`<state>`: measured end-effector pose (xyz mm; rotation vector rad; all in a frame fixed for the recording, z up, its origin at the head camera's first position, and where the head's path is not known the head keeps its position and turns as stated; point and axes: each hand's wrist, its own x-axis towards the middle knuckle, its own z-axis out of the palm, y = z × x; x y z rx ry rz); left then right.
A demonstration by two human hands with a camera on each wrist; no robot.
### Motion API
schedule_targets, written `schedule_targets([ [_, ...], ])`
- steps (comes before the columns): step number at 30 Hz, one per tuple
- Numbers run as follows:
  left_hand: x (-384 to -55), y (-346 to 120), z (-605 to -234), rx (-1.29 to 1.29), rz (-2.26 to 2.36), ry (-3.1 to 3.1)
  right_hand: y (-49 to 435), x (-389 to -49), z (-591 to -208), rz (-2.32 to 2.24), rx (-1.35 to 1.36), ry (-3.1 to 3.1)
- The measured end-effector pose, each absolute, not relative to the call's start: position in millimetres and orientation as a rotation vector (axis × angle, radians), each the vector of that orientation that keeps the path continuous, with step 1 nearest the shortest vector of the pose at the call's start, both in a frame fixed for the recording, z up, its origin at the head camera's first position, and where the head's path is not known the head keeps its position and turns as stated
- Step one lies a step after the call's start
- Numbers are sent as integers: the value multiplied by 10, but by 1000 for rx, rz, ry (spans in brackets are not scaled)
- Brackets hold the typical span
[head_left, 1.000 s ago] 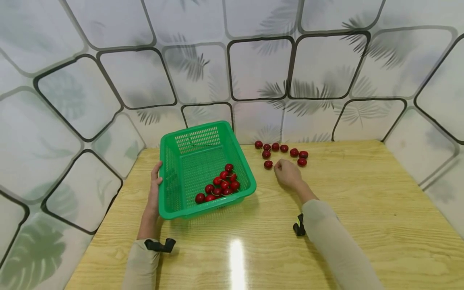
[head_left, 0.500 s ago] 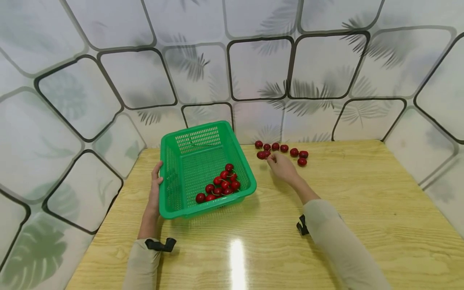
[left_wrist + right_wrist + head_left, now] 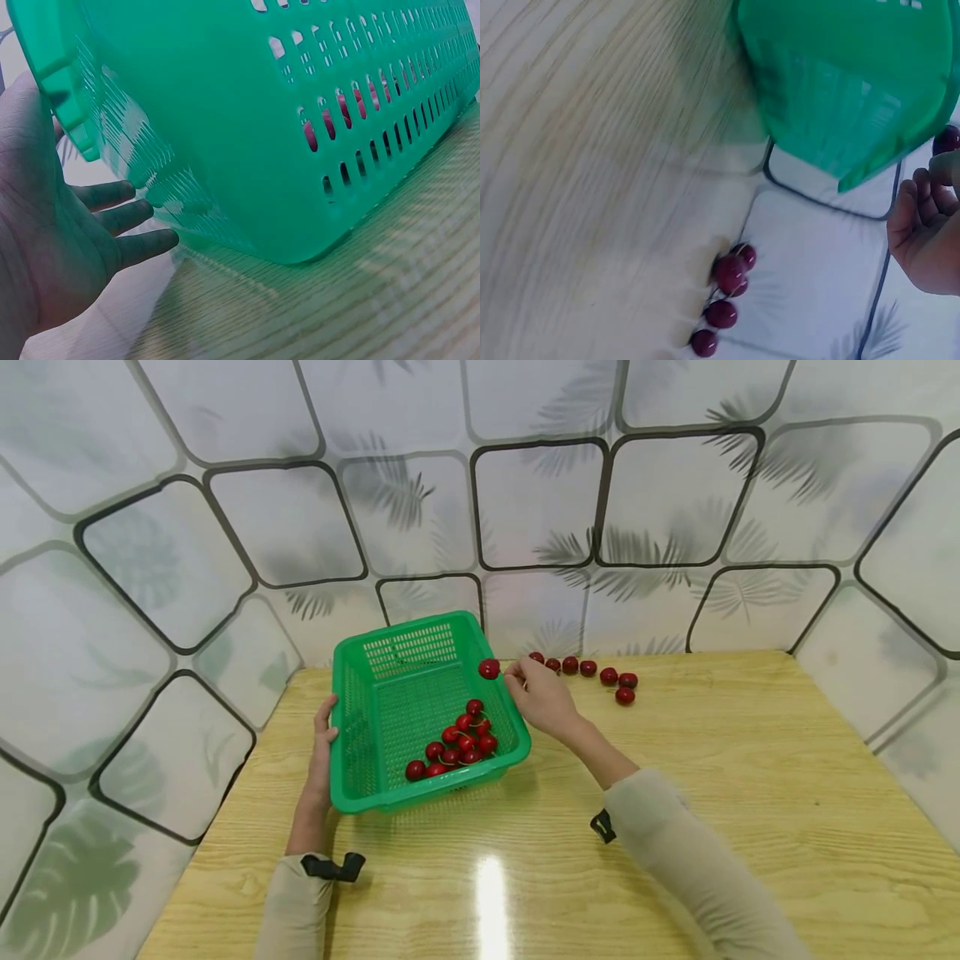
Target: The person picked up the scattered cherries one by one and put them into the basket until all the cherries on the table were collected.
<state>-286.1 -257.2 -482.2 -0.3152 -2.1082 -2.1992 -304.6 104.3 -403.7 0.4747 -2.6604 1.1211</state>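
Note:
In the head view my right hand (image 3: 543, 697) pinches a dark red cherry (image 3: 489, 669) by its stem. This cherry hangs over the right rim of a green plastic basket (image 3: 416, 797). Several red cherries (image 3: 465, 743) lie inside, gathered in the near right corner. My left hand (image 3: 321, 756) rests against the basket's left side. The left wrist view shows straight fingers (image 3: 146, 247) of that hand by the slotted wall. In the right wrist view, the right hand (image 3: 930, 232) is at the edge, its held cherry (image 3: 946, 140) partly cut off.
Several loose cherries (image 3: 588, 668) lie in a rough row at the table's back edge, some partly behind my right hand. The wooden table (image 3: 675, 860) meets a patterned wall (image 3: 540, 502) at the back and sides. A dark strap (image 3: 330, 867) sits on the left sleeve.
My right hand has moved left from among the loose cherries, carrying one cherry to the basket's right rim. The left hand and the basket stay where they were.

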Motion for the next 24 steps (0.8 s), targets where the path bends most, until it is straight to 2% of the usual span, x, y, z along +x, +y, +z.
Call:
schedule_targets([
  [12,-2856,-2578,-4808,-301,-2193,-2120,312,-2904,-4031,437,674,-2942],
  [24,-2851,-2567,-4793,-307,-2190,-2129,43,-2972,-4154,323,650,-3170],
])
